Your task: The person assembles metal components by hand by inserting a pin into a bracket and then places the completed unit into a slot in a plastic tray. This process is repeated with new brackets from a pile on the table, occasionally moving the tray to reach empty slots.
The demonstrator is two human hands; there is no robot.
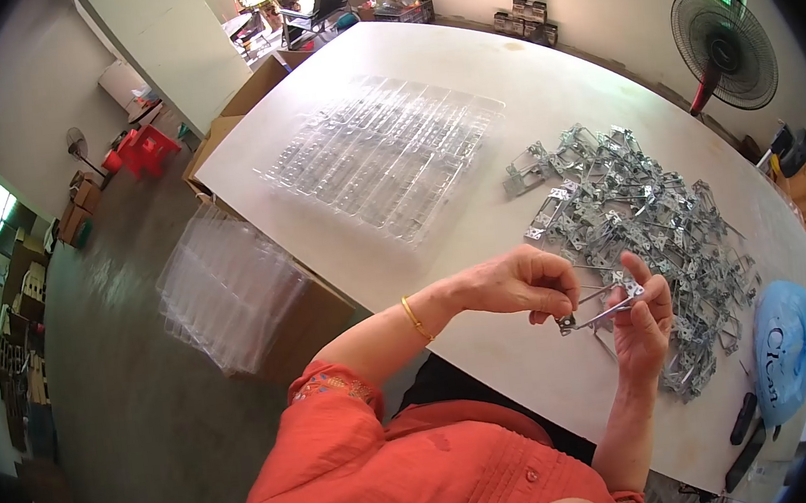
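Observation:
Both hands are held over the near side of the white table (pixel 470 342), at the left edge of a large heap of metal brackets (pixel 652 218). My left hand (pixel 530 283) pinches one end of a metal bracket (pixel 612 310). The fingers of my right hand (pixel 644 316) are closed round the bracket's other end. Thin rods of the bracket span the gap between the two hands. Farther back on the table lie clear plastic trays (pixel 384 156) with molded compartments.
More clear plastic sheets (pixel 227 288) rest on a cardboard box (pixel 304 334) left of the table. A blue plastic bag (pixel 785 350) and a black-handled tool (pixel 744 418) lie at the right. A fan (pixel 723 46) stands beyond the table.

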